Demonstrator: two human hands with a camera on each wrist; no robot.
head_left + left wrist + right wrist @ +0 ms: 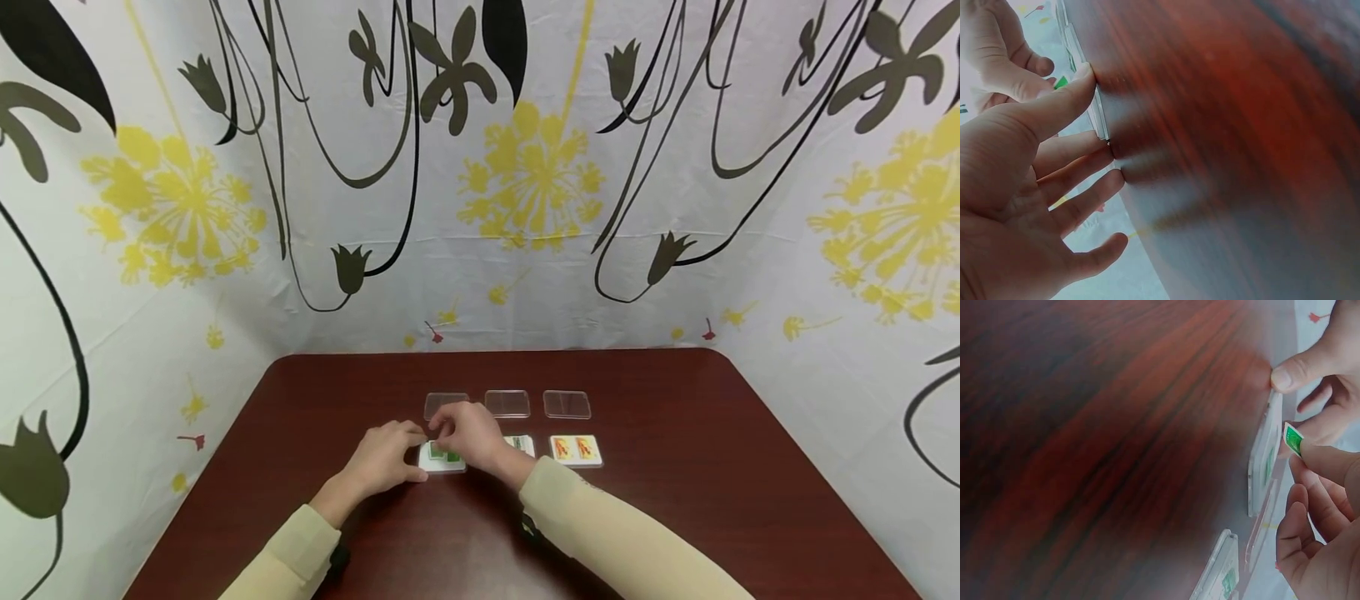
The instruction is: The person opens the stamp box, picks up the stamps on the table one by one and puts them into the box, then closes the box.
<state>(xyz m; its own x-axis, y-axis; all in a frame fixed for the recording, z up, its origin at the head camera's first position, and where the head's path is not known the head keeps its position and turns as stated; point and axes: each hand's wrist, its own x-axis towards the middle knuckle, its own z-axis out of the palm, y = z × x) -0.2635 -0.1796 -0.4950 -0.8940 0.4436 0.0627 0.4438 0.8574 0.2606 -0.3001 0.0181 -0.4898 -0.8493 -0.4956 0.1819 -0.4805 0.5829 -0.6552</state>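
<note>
In the head view, three thin cases lie in a row on the table. My left hand (382, 457) holds the left case (450, 468) at its left side, thumb at the near corner and fingers at the far one. Over that case reaches my right hand (474, 432), hiding part of it. The right wrist view has a small green-and-white card (1293, 439) pinched between that hand's thumb and finger, close beside the case. Green pictures show on the left case. The middle case (522, 444), partly covered by the right wrist, also carries green.
A right-hand case (576, 461) bears two orange pictures. Behind the row lie three clear plastic lids, one on the left (445, 405), one in the middle (507, 404) and one on the right (567, 405). A patterned curtain (525, 292) hangs behind the dark red table (660, 500).
</note>
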